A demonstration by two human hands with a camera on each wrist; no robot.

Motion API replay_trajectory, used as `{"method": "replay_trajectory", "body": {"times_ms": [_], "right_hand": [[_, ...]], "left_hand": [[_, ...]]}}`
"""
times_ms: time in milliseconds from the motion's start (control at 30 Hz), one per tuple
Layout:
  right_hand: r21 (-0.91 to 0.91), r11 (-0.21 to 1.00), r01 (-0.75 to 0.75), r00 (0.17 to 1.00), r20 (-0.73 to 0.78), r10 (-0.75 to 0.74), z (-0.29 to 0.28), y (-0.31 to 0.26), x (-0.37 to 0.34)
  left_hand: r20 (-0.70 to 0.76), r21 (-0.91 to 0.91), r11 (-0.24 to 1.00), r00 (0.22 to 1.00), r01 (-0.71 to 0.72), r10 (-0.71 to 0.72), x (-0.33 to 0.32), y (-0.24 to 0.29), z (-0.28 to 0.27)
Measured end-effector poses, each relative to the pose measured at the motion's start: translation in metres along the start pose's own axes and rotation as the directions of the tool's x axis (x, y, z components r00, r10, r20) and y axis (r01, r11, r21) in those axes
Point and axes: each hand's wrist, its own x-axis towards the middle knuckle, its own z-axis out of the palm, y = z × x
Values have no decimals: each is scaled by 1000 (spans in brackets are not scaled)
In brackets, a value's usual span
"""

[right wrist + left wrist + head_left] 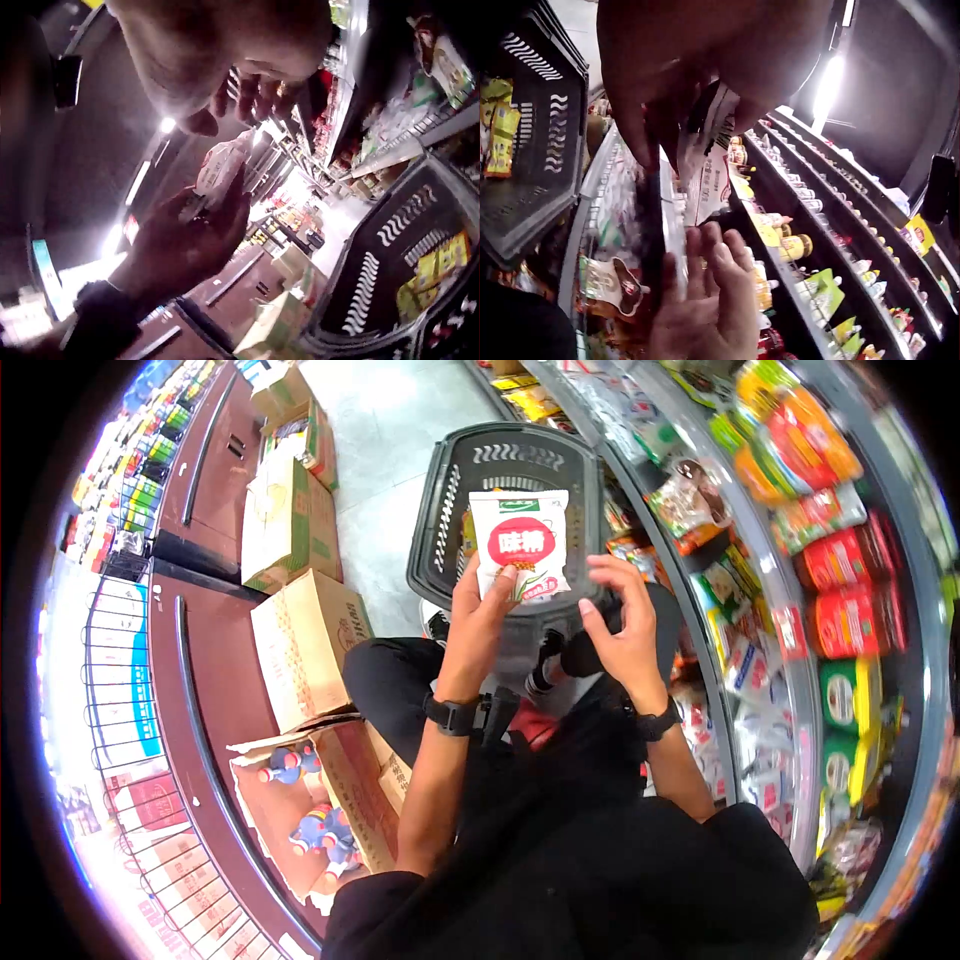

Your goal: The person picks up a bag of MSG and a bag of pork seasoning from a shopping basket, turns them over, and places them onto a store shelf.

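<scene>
A white seasoning packet (pixel 520 540) with a red oval and Chinese characters is held upright over the shopping basket. My left hand (pixel 478 622) pinches its lower left corner, thumb across the printed front. Just right of the packet, my right hand (pixel 625 622) holds nothing; its fingers are spread and slightly bent. In the left wrist view the packet (pixel 707 180) is seen from its back, the fingertips of the right hand (pixel 705 307) close under its lower edge. The right wrist view shows the left hand (pixel 191 232) around the packet (pixel 219 166).
The black basket (pixel 430 520) stands in front of my knees, with yellow packets (pixel 504 139) inside. Shelves of bagged goods (pixel 690 505) line the right. Cardboard boxes (pixel 300 650) sit along the left, by a brown cabinet (pixel 215 660). An opened carton (pixel 270 800) holds several bottles.
</scene>
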Motion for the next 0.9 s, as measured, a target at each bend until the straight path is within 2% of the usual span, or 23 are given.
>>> {"method": "replay_trajectory", "body": {"times_ms": [33,67,133,167,200,267,333,400,467,500,533,567,600,633,700,733,767,833,867,900], "right_hand": [[279,946,-166,984,-11,176,-7,-8,-18],[534,794,-291,943,23,331,-13,-16,-31],[742,490,-458,865,246,437,-33,-25,-54],[739,464,-489,850,286,441,-43,-34,-65],[708,529,-468,855,209,475,-51,-43,-75],[587,726,-358,875,-61,480,-66,-39,-107],[594,741,-312,866,-143,479,-95,-51,-139],[589,740,-324,839,-183,513,-130,-70,-169],[457,839,-296,774,-400,490,-145,-78,-203],[378,882,-282,740,-499,450,-155,-80,-215],[250,907,-339,702,-575,420,-164,-87,-230],[131,903,-410,662,-638,393,-172,-96,-249],[15,875,-485,628,-691,359,-178,-102,-267],[-60,846,-530,574,-760,306,-177,-102,-285],[-357,741,-570,604,-792,83,-184,-111,-323],[-493,648,-580,630,-776,-26,-188,-116,-339],[-466,619,-632,576,-817,-27,-186,-122,-353],[-405,590,-699,468,-882,-52,-190,-130,-377],[-375,575,-727,416,-907,-66,-193,-134,-390],[-297,616,-730,347,-937,-41,-197,-137,-403]], "left_hand": [[17,-3,1000,1000,13,-13,-17,1,10],[39,-8,1000,999,21,-20,-30,0,21],[130,87,996,991,-31,20,-55,-13,43],[167,157,985,985,-65,38,-68,-20,58],[182,221,974,983,-58,17,-84,-25,72],[258,344,938,965,-50,-44,-113,-37,102],[349,494,856,937,-154,-32,-130,-46,133],[498,447,857,867,-256,-1,-138,-69,149],[562,424,898,811,-114,-163,-152,-79,173],[618,442,888,761,-126,-200,-154,-92,182],[666,461,876,708,-140,-237,-156,-108,188],[741,457,869,622,-189,-254,-159,-126,194],[730,537,823,591,-184,-344,-165,-141,202],[766,567,785,508,-248,-393,-171,-156,211],[819,570,730,324,-377,-473,-186,-187,217],[922,384,781,165,-493,-349,-198,-201,222],[927,356,725,125,-590,-354,-212,-210,225],[922,355,729,89,-586,-378,-251,-222,243],[912,392,783,93,-483,-399,-264,-230,251],[914,398,843,79,-362,-398,-272,-255,252]]}}
